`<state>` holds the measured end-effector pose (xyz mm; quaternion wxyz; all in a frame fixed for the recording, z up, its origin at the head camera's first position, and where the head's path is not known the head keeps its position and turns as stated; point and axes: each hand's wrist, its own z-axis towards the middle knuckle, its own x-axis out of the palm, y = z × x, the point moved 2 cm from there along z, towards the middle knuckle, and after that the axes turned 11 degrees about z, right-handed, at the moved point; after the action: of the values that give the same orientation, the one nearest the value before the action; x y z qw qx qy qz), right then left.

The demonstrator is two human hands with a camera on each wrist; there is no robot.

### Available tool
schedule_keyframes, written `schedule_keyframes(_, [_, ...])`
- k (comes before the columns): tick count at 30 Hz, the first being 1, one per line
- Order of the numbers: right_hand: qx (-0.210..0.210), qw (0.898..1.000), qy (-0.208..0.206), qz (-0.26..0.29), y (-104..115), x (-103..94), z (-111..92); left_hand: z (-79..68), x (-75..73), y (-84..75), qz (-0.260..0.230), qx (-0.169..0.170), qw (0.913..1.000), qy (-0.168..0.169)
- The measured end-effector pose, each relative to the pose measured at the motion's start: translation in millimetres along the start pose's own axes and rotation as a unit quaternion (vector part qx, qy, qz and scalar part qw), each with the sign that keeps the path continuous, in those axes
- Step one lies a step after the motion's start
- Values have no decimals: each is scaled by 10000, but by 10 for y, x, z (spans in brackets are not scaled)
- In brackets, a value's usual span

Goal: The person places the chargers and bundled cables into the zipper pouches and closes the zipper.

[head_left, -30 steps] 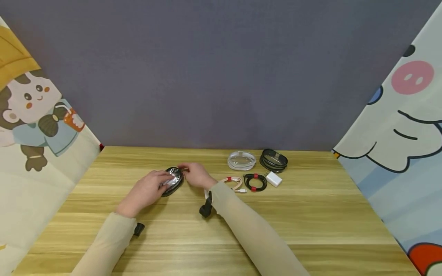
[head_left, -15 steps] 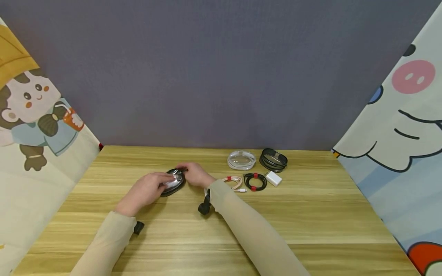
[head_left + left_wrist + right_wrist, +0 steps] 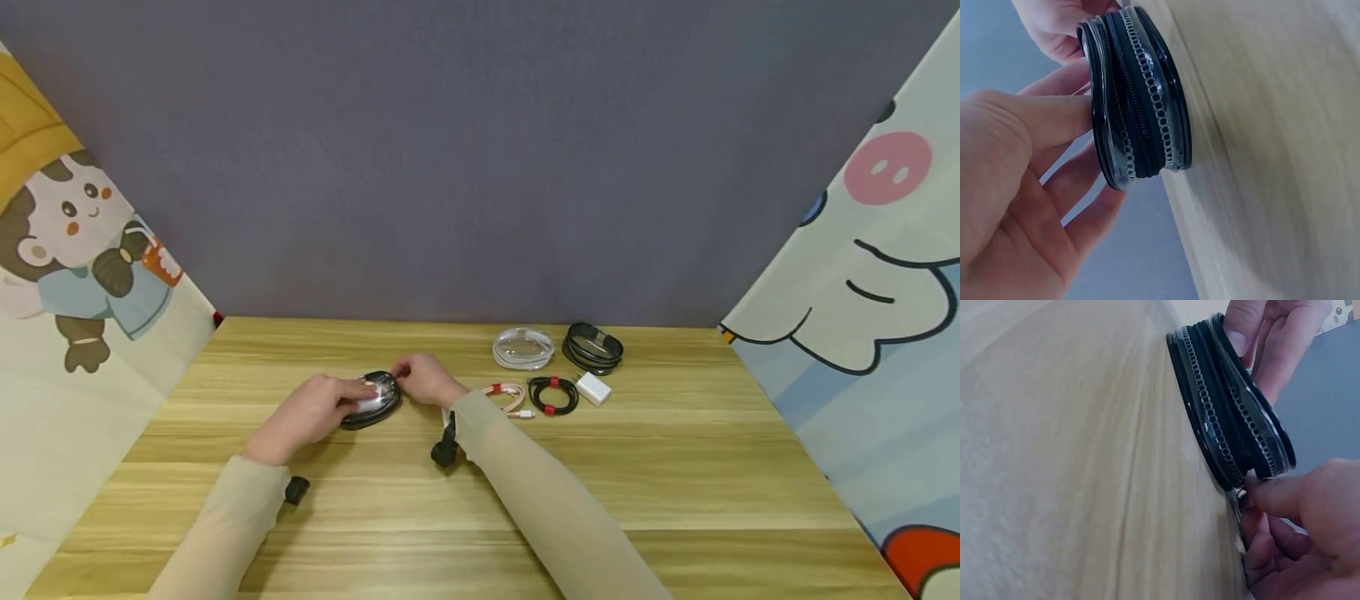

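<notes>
A small oval zip pouch [image 3: 381, 402], black-trimmed with a shiny clear top, stands on the left part of the wooden table. My left hand [image 3: 311, 414] holds it from above and the left, thumb and fingertips at its upper panel. In the left wrist view the pouch's side [image 3: 1138, 94] shows a black zipper between two chain-patterned strips. My right hand [image 3: 427, 381] is at the pouch's far right end. There, in the right wrist view, thumb and forefinger pinch the zipper pull [image 3: 1242, 491], mostly hidden by the fingertips. Along the visible side the zipper teeth look closed.
Right of my hands lie a white coiled cable [image 3: 523, 350], a black coiled cable [image 3: 592, 348], a beige cable [image 3: 512, 392] partly behind my right wrist, a black cable with red ties [image 3: 553, 396] and a white charger plug [image 3: 593, 388]. A grey panel [image 3: 480, 167] stands behind the table.
The pouch has turned clockwise and now lies more sideways, its far end a little nearer me. My left hand has shifted slightly left with it; the right stays at the far end.
</notes>
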<state>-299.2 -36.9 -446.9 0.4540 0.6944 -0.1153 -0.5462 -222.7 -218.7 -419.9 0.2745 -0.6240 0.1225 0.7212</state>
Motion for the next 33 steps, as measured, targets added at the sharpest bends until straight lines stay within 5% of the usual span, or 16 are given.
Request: schedule_keyframes(33, [244, 9977, 118, -623, -18, -3, -18, -5, 39, 21, 254, -88, 9996, -120])
